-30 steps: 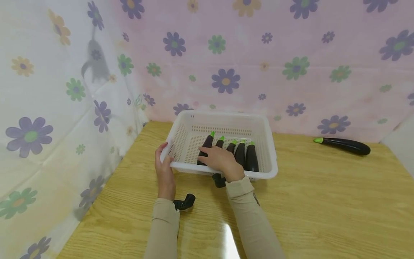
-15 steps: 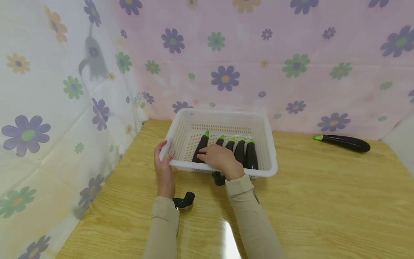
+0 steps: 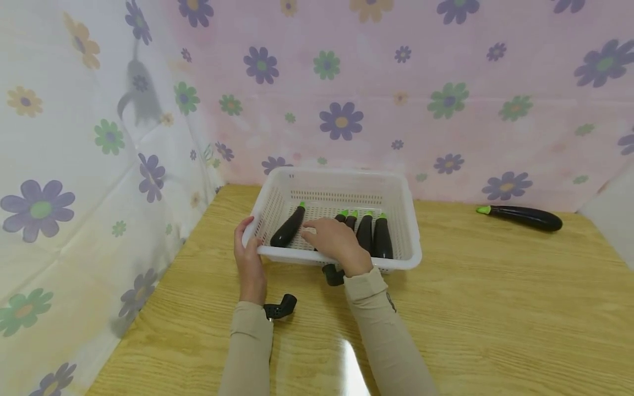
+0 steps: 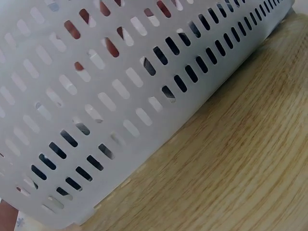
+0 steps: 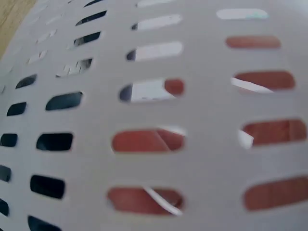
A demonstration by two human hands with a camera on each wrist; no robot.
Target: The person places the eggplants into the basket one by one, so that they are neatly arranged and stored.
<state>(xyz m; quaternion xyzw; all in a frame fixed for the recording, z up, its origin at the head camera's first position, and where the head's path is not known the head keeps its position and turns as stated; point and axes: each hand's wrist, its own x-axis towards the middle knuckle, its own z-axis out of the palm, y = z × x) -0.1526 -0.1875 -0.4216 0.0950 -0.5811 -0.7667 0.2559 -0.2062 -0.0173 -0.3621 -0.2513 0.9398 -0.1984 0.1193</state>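
A white perforated plastic basket [image 3: 342, 259] stands on the wooden table. My left hand [image 3: 251, 269] grips its front left corner, thumb over the rim and fingers outside. Inside lie several dark eggplants with green stems. The leftmost eggplant [image 3: 289, 226] lies slanted and apart from the rest. My right hand [image 3: 334, 237] reaches over the front wall, palm down, on the eggplants in the middle and partly covering them. Its visible fingers point left, with nothing seen between them; its underside is hidden. To its right lies another eggplant [image 3: 383, 236]. The wrist views show mostly the basket's slotted walls [image 4: 120, 86].
One more eggplant [image 3: 521, 217] lies on the table [image 3: 495, 308] at the far right, near the back. Flower-patterned cloth [image 3: 376, 71] hangs along the back and left. A dark wrist camera [image 3: 333, 275] sits close to the basket's front wall.
The leftmost eggplant has shifted left, tilted more and come clear of my right hand. The eggplant under the hand now lies slanted too. My left hand has kept its place on the basket.
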